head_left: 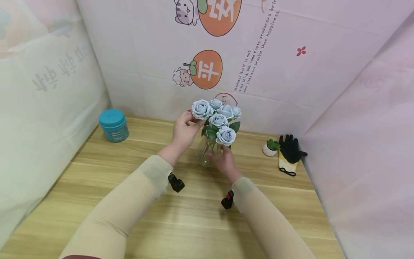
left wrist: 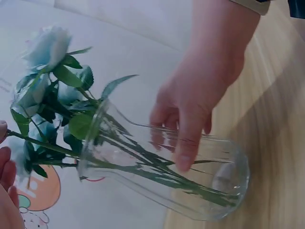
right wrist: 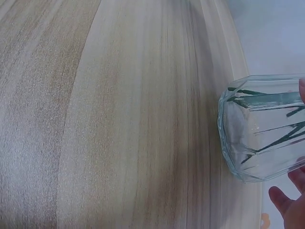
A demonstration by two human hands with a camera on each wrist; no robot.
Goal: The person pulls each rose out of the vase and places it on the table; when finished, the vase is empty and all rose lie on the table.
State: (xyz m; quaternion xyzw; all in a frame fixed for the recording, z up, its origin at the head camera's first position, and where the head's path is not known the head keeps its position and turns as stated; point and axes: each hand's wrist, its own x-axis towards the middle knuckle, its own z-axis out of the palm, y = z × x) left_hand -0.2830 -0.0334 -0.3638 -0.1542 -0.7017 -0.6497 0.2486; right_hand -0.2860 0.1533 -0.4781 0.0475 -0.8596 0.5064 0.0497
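Observation:
A clear glass vase (head_left: 202,154) stands on the wooden table with several pale blue roses (head_left: 218,121) in it, their stems (left wrist: 157,174) slanting down through the glass. My left hand (head_left: 185,132) is at the left side of the blooms, its thumb and fingers pinching one rose's stem just under the flower. Around the lower body of the vase, my right hand (head_left: 225,162) grips the glass with thumb and fingers on opposite sides. In the right wrist view, the faceted vase base (right wrist: 238,138) shows at the right edge, with fingers (right wrist: 290,202) beside it.
At the back left sits a blue lidded tub (head_left: 114,126). A small potted succulent (head_left: 271,147) and a black-and-white work glove (head_left: 290,153) lie at the back right. Printed cloth walls (head_left: 145,43) enclose the wooden table (head_left: 194,230) at the back and both sides.

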